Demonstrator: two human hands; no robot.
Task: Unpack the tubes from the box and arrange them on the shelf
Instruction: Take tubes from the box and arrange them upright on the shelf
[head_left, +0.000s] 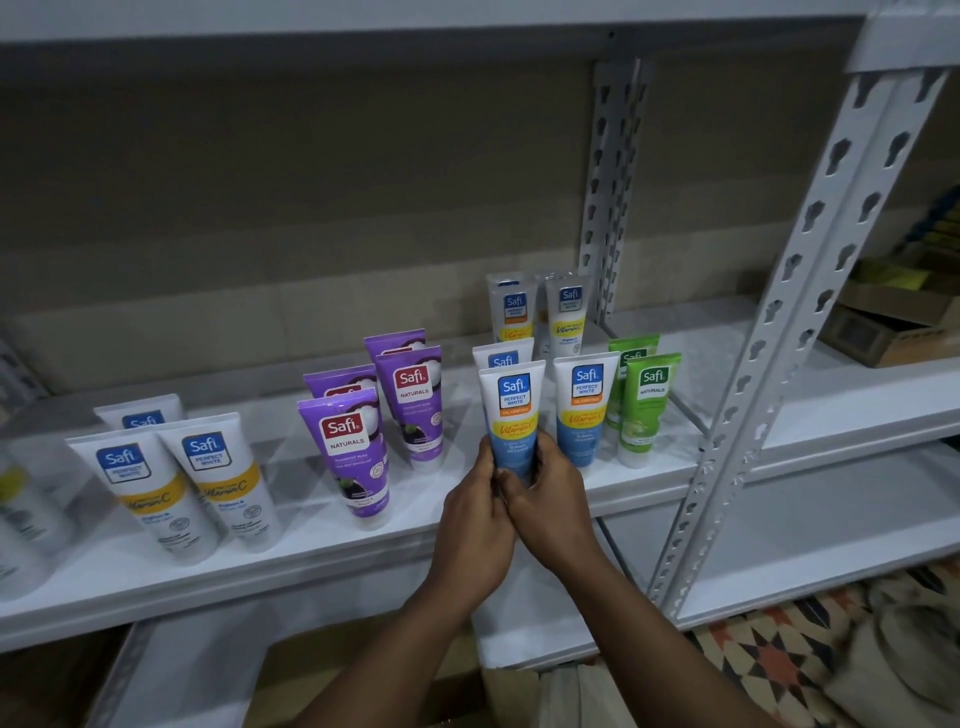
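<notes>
- Two hands meet at the lower end of one blue-and-white tube (512, 410): the left hand (475, 525) wraps it from the left and the right hand (553, 512) from the right, and their fingers (485, 460) curl round the blue part and pinch it between them.
- The tube stands upright with its flat crimped end up, near the front of the white shelf (311, 566). It is just in front of a matching tube and just beside a second oil-control tube (586, 410) on its right.
- Its cap end is hidden behind the hands, so it cannot be told whether it already rests on the shelf.
- Purple tubes (353, 452) stand to the left, green tubes (647, 410) to the right and yellow-banded tubes (208, 478) farther left, all cap down in small groups.
- The tube is likely light, with a soft plastic body that gives under a squeeze and a glossy, somewhat slippery skin; the cap is probably the only stiff part.
- The best hold is low, near the cap, where the body is fullest and firmest. That also steers the narrow base square onto the shelf.
- A tube standing on its cap tips easily, so a knock against its neighbours could topple the row.
</notes>
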